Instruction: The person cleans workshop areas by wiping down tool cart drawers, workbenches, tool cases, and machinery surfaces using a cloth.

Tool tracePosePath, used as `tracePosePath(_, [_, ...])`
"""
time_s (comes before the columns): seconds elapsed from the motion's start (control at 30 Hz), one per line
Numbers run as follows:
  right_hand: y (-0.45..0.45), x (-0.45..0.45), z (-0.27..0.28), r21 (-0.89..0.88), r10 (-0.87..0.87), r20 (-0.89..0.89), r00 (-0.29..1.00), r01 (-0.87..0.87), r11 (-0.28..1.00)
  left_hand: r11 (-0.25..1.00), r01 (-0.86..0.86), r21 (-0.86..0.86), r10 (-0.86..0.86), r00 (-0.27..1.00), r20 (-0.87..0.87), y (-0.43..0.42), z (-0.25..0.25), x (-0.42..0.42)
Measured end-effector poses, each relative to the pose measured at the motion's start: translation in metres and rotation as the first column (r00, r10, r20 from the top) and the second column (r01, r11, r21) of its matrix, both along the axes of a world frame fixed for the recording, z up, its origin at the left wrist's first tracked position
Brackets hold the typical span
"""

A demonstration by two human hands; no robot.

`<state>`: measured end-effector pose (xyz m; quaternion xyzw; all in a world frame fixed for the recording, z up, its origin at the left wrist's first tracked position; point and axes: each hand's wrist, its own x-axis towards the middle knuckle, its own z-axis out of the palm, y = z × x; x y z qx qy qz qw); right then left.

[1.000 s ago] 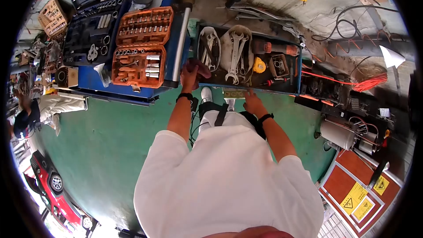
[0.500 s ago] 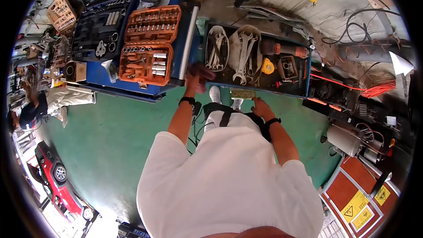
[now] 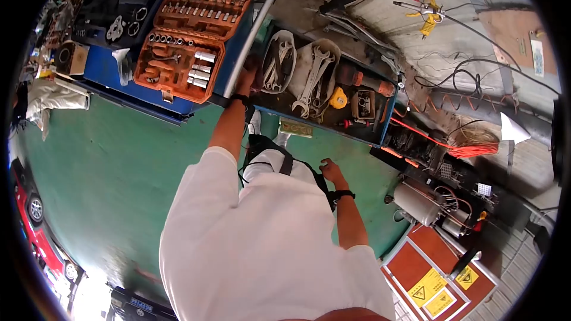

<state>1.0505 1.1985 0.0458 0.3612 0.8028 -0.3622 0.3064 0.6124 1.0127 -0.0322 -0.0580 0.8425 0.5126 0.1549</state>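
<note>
My left hand (image 3: 244, 81) is in shadow between the cart's metal handle (image 3: 253, 44) and the left end of the open blue drawer (image 3: 363, 135). A dark reddish, cloth-like thing shows at its fingers, too dim to name; the fingers look closed. Over the green floor, apart from the drawer, my right hand (image 3: 332, 172) hangs with its fingers curled and nothing visible in them. Inside the drawer are combination wrenches (image 3: 315, 80) in a cut-open container, a second container (image 3: 279, 62) of wrenches, a yellow tape measure (image 3: 338, 98) and a red-and-black power tool (image 3: 357, 77).
On the blue cart at left lie an orange socket set case (image 3: 205, 32) and a black tool case (image 3: 107, 15). An air compressor tank (image 3: 416, 202) and a red-brown panelled box (image 3: 425, 249) stand at right. A red car (image 3: 44, 235) is at lower left.
My view has turned, shifting the scene leftward. My left hand has moved up beside the handle with the dark reddish thing. My right hand has drawn away from the drawer, its fingers now curled.
</note>
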Motion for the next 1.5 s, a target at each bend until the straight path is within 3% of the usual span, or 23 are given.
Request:
tracePosePath(0.07, [-0.001, 0.0, 0.007, -0.002, -0.017, 0.044, 0.999, 0.017, 1.0, 0.997, -0.004, 0.083, -0.001, 0.998, 0.061, -0.003, 0.002, 0.005])
tracePosePath(0.17, [0.0, -0.006, 0.014, -0.006, -0.032, 0.053, 0.998, 0.033, 0.999, 0.996, 0.015, 0.092, -0.009, 0.998, -0.058, -0.007, -0.018, 0.011])
tracePosePath(0.27, [0.001, -0.011, 0.009, -0.008, -0.026, 0.047, 0.999, 0.026, 1.0, 0.992, 0.032, -0.12, -0.036, 0.999, -0.028, -0.008, -0.017, 0.018])
tracePosePath(0.33, [0.003, -0.018, 0.005, -0.012, 0.049, 0.003, 0.999, -0.049, 0.999, 0.996, 0.088, -0.035, -0.092, 0.982, -0.167, -0.016, -0.018, 0.023])
tracePosePath(0.47, [0.006, -0.044, 0.001, 0.017, 0.106, 0.014, 0.994, -0.107, 0.994, 0.994, 0.094, 0.061, -0.09, 0.994, -0.058, -0.027, -0.004, 0.039])
tracePosePath(0.53, [0.007, -0.056, -0.009, -0.002, 0.243, -0.131, 0.961, -0.246, 0.969, 0.989, 0.101, 0.111, -0.098, 0.994, -0.039, -0.035, -0.012, 0.047])
tracePosePath(0.6, [-0.003, -0.083, 0.004, -0.016, 0.271, -0.143, 0.952, -0.276, 0.961, 0.987, 0.163, -0.016, -0.162, 0.961, -0.223, -0.042, -0.054, 0.058])
tracePosePath(0.67, [-0.018, -0.103, 0.014, -0.024, 0.294, -0.166, 0.941, -0.302, 0.953, 0.985, 0.14, -0.105, -0.167, 0.93, -0.328, -0.055, -0.025, 0.079])
tracePosePath(0.73, [-0.026, -0.126, 0.01, 0.127, 0.53, -0.269, 0.804, -0.515, 0.848, 0.954, 0.123, -0.275, -0.228, 0.89, -0.394, -0.061, 0.025, 0.089])
tracePosePath(0.8, [-0.037, -0.156, 0.024, 0.099, 0.565, -0.254, 0.785, -0.56, 0.823, 0.932, 0.122, -0.341, -0.248, 0.9, -0.358, -0.069, 0.035, 0.092])
tracePosePath(0.87, [-0.04, -0.164, 0.014, 0.043, 0.543, -0.508, 0.668, -0.611, 0.791, 0.908, 0.187, -0.375, -0.271, 0.945, -0.185, -0.08, 0.024, 0.106])
tracePosePath(0.9, [-0.044, -0.17, 0.014, 0.01, 0.577, -0.385, 0.721, -0.621, 0.783, 0.92, 0.173, -0.35, -0.236, 0.961, -0.144, -0.083, 0.034, 0.108])
tracePosePath(0.93, [-0.047, -0.16, 0.008, 0.01, 0.587, -0.397, 0.706, -0.636, 0.771, 0.921, 0.152, -0.36, -0.218, 0.964, -0.152, -0.087, 0.032, 0.121])
tracePosePath(1.0, [-0.04, -0.17, -0.006, 0.34, 0.747, -0.491, 0.449, -0.69, 0.639, 0.955, -0.044, -0.295, -0.024, 0.975, -0.222, -0.081, 0.023, 0.127])
tracePosePath(1.03, [-0.039, -0.174, 0.003, 0.459, 0.772, -0.53, 0.351, -0.646, 0.609, 0.947, 0.085, -0.311, -0.153, 0.967, -0.202, -0.086, 0.018, 0.131])
tracePosePath(1.07, [-0.037, -0.176, 0.009, 0.576, 0.797, -0.548, 0.255, -0.575, 0.58, 0.94, 0.086, -0.331, -0.154, 0.97, -0.187, -0.083, 0.009, 0.136])
tracePosePath(1.13, [-0.014, -0.152, 0.001, 0.099, 0.666, -0.51, 0.544, -0.733, 0.674, 0.949, -0.049, -0.31, 0.026, 0.997, -0.076, -0.063, 0.025, 0.16])
tracePosePath(1.2, [0.012, -0.136, -0.008, 0.064, 0.626, -0.545, 0.558, -0.717, 0.695, 0.939, -0.09, -0.332, 0.056, 0.992, -0.111, -0.052, 0.014, 0.17])
tracePosePath(1.27, [0.037, -0.108, -0.001, -0.007, 0.582, -0.454, 0.675, -0.656, 0.755, 0.9, -0.256, -0.352, 0.18, 0.955, -0.235, -0.045, 0.0, 0.173])
tracePosePath(1.33, [0.071, -0.079, -0.017, -0.153, 0.377, -0.477, 0.794, -0.497, 0.854, 0.887, -0.275, -0.37, 0.207, 0.955, -0.212, -0.039, 0.002, 0.17])
tracePosePath(1.43, [0.12, -0.039, -0.022, -0.151, 0.287, -0.515, 0.808, -0.415, 0.897, 0.861, -0.334, -0.383, 0.281, 0.941, -0.19, -0.025, -0.008, 0.183])
tracePosePath(1.5, [0.145, -0.013, -0.025, -0.147, 0.218, -0.389, 0.895, -0.294, 0.944, 0.829, -0.408, -0.382, 0.368, 0.913, -0.176, -0.014, -0.021, 0.188])
